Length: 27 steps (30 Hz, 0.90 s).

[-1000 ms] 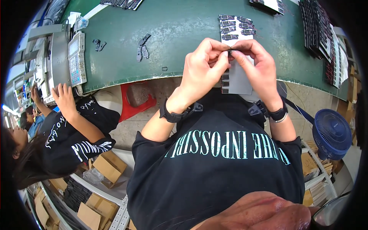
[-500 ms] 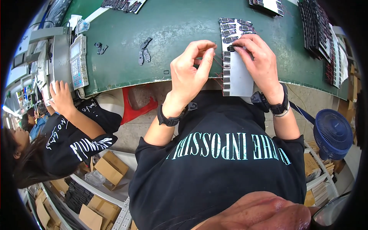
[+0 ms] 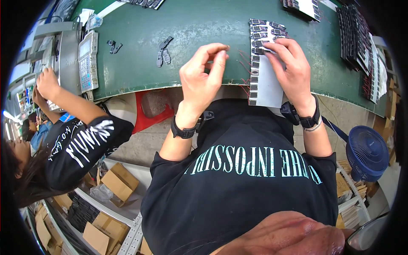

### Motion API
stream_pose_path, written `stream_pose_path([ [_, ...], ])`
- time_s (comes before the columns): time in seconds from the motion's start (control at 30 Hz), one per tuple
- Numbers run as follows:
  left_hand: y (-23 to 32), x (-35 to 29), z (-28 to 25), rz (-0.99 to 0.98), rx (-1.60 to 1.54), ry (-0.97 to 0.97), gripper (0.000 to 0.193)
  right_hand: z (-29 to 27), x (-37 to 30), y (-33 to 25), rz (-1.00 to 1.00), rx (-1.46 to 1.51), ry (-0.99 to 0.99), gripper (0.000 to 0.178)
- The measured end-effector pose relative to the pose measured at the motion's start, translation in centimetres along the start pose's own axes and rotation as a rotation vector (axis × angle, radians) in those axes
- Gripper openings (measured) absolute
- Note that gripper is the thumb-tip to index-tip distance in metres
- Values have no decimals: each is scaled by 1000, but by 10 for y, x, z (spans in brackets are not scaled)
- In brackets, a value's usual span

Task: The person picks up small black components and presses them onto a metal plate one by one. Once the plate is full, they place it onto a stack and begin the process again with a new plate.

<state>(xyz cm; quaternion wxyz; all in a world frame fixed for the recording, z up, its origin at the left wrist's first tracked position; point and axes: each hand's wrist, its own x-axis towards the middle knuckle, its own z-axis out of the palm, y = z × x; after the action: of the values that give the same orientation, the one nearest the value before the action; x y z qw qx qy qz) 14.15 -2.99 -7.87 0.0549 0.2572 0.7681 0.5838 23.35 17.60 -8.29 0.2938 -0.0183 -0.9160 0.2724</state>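
Note:
A grey-white card lies on the green table, its lower end over the near edge. Small black rectangular speaker-like modules with thin red wires line its left side, and more sit in two columns at its far end. My right hand is over the card, thumb and fingers closing on a black module in the left row. To the left of the card, my left hand hovers above the table with thumb and forefinger pinched together. Whatever is in that pinch, if anything, is too small to make out.
Loose black modules lie left of my hands, more beside a grey keypad device. Stacked loaded cards stand at the right. A co-worker sits left; a blue fan is at lower right.
My left hand has moved left, away from the card. My right hand stays at the module, which now lies in line with the row. The co-worker's arm has lifted from beside the keypad device.

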Motion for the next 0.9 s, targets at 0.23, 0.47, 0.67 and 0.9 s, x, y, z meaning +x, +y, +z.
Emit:
stream_pose_path([
  [0.23, -20, -5, -47, 115, 369, 362, 10, -7, -25, -5, -98, -19, -235, 27],
  [0.47, -25, 3, -91, 208, 712, 318, 12, -21, 6, 1, -315, -47, -449, 25],
  [0.67, -31, 8, -93, 216, 984, 154, 16, -17, 28, 1, -392, 31, -648, 17],
  [0.9, -34, 25, -75, 307, 1063, 15, 14, -12, 29, 9, -439, 53, -645, 21],
])
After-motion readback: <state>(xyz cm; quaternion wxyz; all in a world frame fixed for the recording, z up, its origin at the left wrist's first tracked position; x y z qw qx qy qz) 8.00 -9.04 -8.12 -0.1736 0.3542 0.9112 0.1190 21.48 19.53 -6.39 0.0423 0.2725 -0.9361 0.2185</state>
